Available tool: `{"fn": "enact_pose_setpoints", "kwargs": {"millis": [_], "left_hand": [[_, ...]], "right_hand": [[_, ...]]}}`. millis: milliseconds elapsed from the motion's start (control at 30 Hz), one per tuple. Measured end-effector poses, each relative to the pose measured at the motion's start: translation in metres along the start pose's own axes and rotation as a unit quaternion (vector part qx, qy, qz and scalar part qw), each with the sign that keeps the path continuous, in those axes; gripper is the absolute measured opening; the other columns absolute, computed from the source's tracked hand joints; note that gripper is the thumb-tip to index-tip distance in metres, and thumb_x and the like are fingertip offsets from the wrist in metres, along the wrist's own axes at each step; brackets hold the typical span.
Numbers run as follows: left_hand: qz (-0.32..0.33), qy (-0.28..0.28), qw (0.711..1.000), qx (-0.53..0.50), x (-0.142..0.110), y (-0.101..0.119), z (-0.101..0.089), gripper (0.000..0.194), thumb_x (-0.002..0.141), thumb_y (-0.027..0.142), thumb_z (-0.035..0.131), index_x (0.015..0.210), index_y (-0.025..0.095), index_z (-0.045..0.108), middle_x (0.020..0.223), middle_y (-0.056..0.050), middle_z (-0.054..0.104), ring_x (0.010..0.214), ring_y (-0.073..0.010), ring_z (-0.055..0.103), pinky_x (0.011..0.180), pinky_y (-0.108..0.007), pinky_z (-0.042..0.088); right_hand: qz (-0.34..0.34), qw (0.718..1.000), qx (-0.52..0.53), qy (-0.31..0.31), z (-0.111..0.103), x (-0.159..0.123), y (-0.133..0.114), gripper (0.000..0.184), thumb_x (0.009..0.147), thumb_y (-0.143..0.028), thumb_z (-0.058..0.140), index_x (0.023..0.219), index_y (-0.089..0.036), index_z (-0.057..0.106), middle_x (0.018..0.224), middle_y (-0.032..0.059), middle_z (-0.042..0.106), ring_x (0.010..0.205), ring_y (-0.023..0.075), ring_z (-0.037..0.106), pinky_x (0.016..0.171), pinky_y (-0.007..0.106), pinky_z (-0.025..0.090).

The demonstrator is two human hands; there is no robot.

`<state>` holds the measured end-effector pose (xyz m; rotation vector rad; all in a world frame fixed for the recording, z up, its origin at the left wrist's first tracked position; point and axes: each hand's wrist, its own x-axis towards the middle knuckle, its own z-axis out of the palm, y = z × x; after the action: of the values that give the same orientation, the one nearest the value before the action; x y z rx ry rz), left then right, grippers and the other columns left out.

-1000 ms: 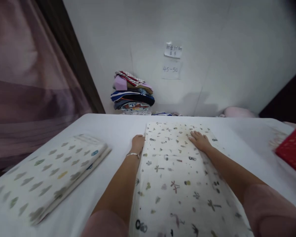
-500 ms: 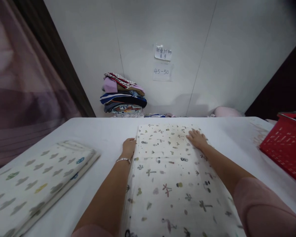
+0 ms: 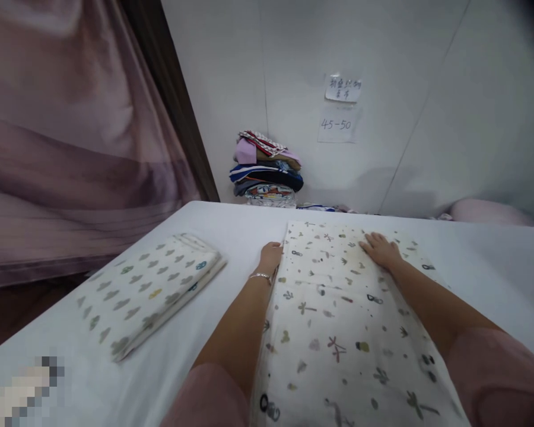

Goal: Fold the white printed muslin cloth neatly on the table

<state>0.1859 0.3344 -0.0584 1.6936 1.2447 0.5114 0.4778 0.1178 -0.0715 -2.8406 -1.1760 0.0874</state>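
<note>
So, R hand [image 3: 381,250] flat on cloth [image 3: 314,317].

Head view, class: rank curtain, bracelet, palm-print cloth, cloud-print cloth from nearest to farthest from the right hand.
1. Palm-print cloth, under the right hand.
2. Bracelet, left wrist.
3. Cloud-print cloth, farther left.
4. Curtain, far left.

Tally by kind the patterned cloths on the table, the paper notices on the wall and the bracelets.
Patterned cloths: 2 (plant-print cloth, cloud-print cloth)
Paper notices: 2 (upper notice, lower notice)
Bracelets: 1 (silvery bracelet)
Total: 5
</note>
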Motion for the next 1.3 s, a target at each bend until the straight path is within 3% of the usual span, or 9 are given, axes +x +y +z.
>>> {"fn": "enact_pose_setpoints", "kwargs": {"millis": [100, 333, 467, 600, 833, 1133, 1300], "left_hand": [[0.000, -0.002, 1.000, 0.004, 0.000, -0.001, 0.001, 0.035, 0.074, 0.020, 0.061, 0.108, 0.013, 0.064, 0.096, -0.009, 0.072, 0.088, -0.0167, 0.066, 0.074, -0.021, 0.047], [0.012, -0.015, 0.998, 0.052, 0.010, 0.003, 0.002, 0.040, 0.070, 0.037, 0.068, 0.103, 0.014, 0.065, 0.106, -0.011, 0.069, 0.096, -0.0206, 0.063, 0.077, -0.024, 0.045], [0.027, -0.021, 0.990, 0.138, 0.021, 0.012, 0.004, 0.035, 0.066, 0.032, 0.070, 0.096, 0.014, 0.067, 0.101, -0.014, 0.070, 0.097, -0.0247, 0.064, 0.077, -0.027, 0.045], [0.016, -0.014, 0.988, 0.154, 0.034, 0.025, 0.013, 0.029, 0.064, 0.023, 0.069, 0.090, 0.010, 0.068, 0.103, -0.022, 0.068, 0.098, -0.0311, 0.063, 0.079, -0.032, 0.045], [0.053, 0.006, 0.991, 0.127, 0.057, 0.043, 0.034, 0.029, 0.070, 0.022, 0.067, 0.098, 0.012, 0.068, 0.113, -0.020, 0.065, 0.112, -0.0269, 0.058, 0.090, -0.028, 0.041], [0.034, 0.049, 0.995, 0.076, 0.078, 0.032, 0.036, 0.042, 0.077, 0.024, 0.061, 0.119, 0.016, 0.060, 0.122, -0.014, 0.062, 0.114, -0.0231, 0.056, 0.093, -0.027, 0.041], [0.018, 0.050, 0.996, 0.067, 0.082, 0.030, 0.032, 0.040, 0.075, 0.028, 0.065, 0.113, 0.016, 0.064, 0.118, -0.014, 0.064, 0.110, -0.0227, 0.059, 0.090, -0.026, 0.042]], "right_hand": [[0.027, 1.000, 0.001, 0.011, -0.001, 0.008, -0.012, 0.064, 0.090, -0.058, 0.017, 0.139, -0.022, 0.040, 0.150, 0.0118, 0.029, 0.137, 0.0321, 0.024, 0.103, 0.062, 0.025], [-0.122, 0.992, 0.025, -0.018, 0.004, 0.020, -0.109, 0.061, 0.092, -0.056, 0.017, 0.141, -0.025, 0.034, 0.154, 0.0075, 0.022, 0.141, 0.0270, 0.016, 0.109, 0.056, 0.020], [-0.135, 0.990, 0.015, -0.031, 0.009, 0.026, -0.140, 0.062, 0.092, -0.056, 0.017, 0.143, -0.025, 0.031, 0.155, 0.0064, 0.018, 0.141, 0.0269, 0.014, 0.110, 0.057, 0.015], [-0.131, 0.991, 0.008, -0.031, 0.011, 0.027, -0.140, 0.062, 0.093, -0.055, 0.016, 0.144, -0.024, 0.030, 0.156, 0.0067, 0.016, 0.142, 0.0260, 0.012, 0.110, 0.055, 0.015], [-0.135, 0.991, -0.004, -0.012, 0.015, 0.027, -0.137, 0.060, 0.093, -0.055, 0.016, 0.144, -0.026, 0.030, 0.155, 0.0065, 0.017, 0.141, 0.0266, 0.014, 0.109, 0.055, 0.017], [-0.155, 0.988, 0.014, -0.022, 0.009, 0.038, -0.143, 0.061, 0.092, -0.058, 0.019, 0.145, -0.029, 0.029, 0.156, 0.0033, 0.017, 0.142, 0.0268, 0.013, 0.111, 0.055, 0.013], [-0.093, 0.995, 0.007, -0.034, 0.004, 0.044, -0.124, 0.063, 0.092, -0.059, 0.017, 0.144, -0.027, 0.031, 0.156, 0.0061, 0.016, 0.142, 0.0283, 0.012, 0.109, 0.060, 0.012]]}}
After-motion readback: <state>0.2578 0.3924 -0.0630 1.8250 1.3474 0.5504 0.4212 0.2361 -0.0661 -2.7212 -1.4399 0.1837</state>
